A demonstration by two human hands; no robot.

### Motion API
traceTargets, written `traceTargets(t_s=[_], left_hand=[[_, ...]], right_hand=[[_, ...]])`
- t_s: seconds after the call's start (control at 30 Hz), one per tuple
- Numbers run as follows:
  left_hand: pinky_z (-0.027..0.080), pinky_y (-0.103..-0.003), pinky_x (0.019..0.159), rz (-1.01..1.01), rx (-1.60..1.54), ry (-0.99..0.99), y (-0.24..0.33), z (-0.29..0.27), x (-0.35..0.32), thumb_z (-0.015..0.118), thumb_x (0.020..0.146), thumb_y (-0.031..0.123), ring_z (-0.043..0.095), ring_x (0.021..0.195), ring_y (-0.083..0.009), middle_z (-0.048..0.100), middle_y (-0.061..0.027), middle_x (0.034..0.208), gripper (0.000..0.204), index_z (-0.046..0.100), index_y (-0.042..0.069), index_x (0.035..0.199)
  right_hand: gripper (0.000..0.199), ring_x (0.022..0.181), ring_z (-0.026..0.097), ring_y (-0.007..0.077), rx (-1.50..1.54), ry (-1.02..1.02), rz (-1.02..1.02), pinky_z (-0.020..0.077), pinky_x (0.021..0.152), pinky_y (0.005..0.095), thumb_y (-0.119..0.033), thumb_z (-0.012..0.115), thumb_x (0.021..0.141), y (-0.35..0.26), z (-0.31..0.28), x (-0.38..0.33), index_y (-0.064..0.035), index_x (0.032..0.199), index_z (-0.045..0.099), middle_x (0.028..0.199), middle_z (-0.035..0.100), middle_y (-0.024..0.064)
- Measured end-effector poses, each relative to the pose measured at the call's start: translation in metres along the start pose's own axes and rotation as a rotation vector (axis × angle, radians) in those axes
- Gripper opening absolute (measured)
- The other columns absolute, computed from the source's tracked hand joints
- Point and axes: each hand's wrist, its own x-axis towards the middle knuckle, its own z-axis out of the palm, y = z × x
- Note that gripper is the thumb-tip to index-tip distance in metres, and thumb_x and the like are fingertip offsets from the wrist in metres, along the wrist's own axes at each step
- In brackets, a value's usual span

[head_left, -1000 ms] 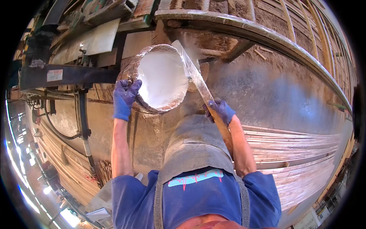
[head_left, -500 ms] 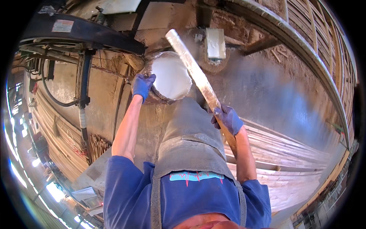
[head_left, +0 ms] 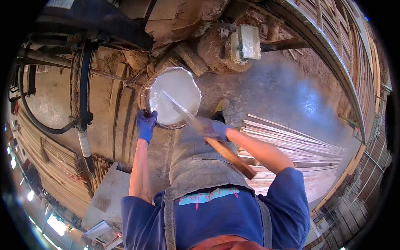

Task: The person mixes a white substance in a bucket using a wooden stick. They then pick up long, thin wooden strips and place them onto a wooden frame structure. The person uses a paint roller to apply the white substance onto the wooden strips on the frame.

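Observation:
A round bucket point(head_left: 143, 96) with a crusted rim stands ahead of me, filled with a white liquid point(head_left: 179, 85). My left hand point(head_left: 146, 126), in a blue glove, is closed on the bucket's near left rim. My right hand point(head_left: 216, 130), gloved and smeared by motion, grips a long wooden stick point(head_left: 229, 154). Coated in white along its far part, the stick slants over the near right rim. Its far tip is in the white liquid, near the middle left of the bucket.
A pale block-shaped container point(head_left: 249, 41) sits on a round stump-like stand beyond the bucket. Long boards point(head_left: 291, 154) lie stacked at right. A dark machine frame with a hose point(head_left: 81, 91) is at left, beside more stacked wood strips point(head_left: 52, 152). A metal rail point(head_left: 333, 54) curves along the right.
My right hand has moved left, swinging the stick down from beside the bucket so its tip is now in the white liquid. My left hand keeps hold of the rim. The view has shifted.

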Motion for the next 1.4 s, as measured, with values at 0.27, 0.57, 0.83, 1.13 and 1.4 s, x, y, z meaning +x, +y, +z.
traceTargets(t_s=[0.27, 0.57, 0.83, 1.13, 1.4], left_hand=[[0.042, -0.026, 0.06, -0.005, 0.001, 0.146, -0.028, -0.09, -0.011, 0.075, 0.082, 0.007, 0.05, 0.07, -0.0103, 0.056, 0.001, 0.082, 0.027, 0.054, 0.003, 0.098], [0.037, -0.025, 0.056, -0.063, 0.013, 0.282, -0.04, -0.143, -0.03, 0.077, 0.08, 0.009, 0.044, 0.066, -0.0075, 0.049, 0.0045, 0.076, 0.026, 0.052, 0.006, 0.088], [0.037, -0.023, 0.055, -0.011, -0.03, 0.272, -0.017, -0.133, -0.028, 0.074, 0.082, 0.004, 0.045, 0.065, -0.0063, 0.051, 0.0039, 0.077, 0.021, 0.054, 0.005, 0.089], [0.04, -0.024, 0.055, 0.014, 0.025, 0.109, 0.003, -0.09, 0.027, 0.075, 0.081, 0.007, 0.049, 0.064, -0.0072, 0.055, 0.0032, 0.077, 0.022, 0.056, 0.004, 0.093], [0.044, -0.029, 0.058, 0.154, 0.169, -0.078, 0.036, -0.016, 0.097, 0.076, 0.081, 0.016, 0.052, 0.069, -0.0106, 0.06, -0.0015, 0.078, 0.024, 0.058, 0.002, 0.09]], right_hand=[[0.059, 0.074, 0.062, 0.0225, -0.213, -0.095, 0.194, 0.0504, 0.069, 0.0358, -0.059, 0.057, 0.087, -0.125, 0.053, 0.076, -0.0027, 0.102, 0.067, 0.082, 0.065, 0.0121], [0.06, 0.072, 0.061, 0.0226, -0.296, -0.214, 0.196, 0.048, 0.067, 0.0364, -0.057, 0.061, 0.083, -0.114, 0.085, 0.119, 0.0001, 0.098, 0.068, 0.084, 0.067, 0.013], [0.069, 0.062, 0.061, 0.0254, -0.432, -0.21, 0.154, 0.0479, 0.064, 0.0389, -0.065, 0.056, 0.083, -0.108, 0.087, 0.124, 0.0022, 0.091, 0.069, 0.074, 0.066, 0.0153], [0.034, 0.097, 0.061, 0.0344, -0.473, -0.101, -0.258, 0.048, 0.084, 0.0408, -0.033, 0.053, 0.092, -0.061, 0.062, 0.124, -0.0118, 0.117, 0.061, 0.104, 0.067, 0.0129], [0.032, 0.082, 0.066, 0.0283, 0.414, 0.245, -0.032, 0.0534, 0.076, 0.0385, -0.035, 0.06, 0.091, -0.078, 0.037, 0.121, -0.0092, 0.109, 0.06, 0.096, 0.068, 0.0105]])
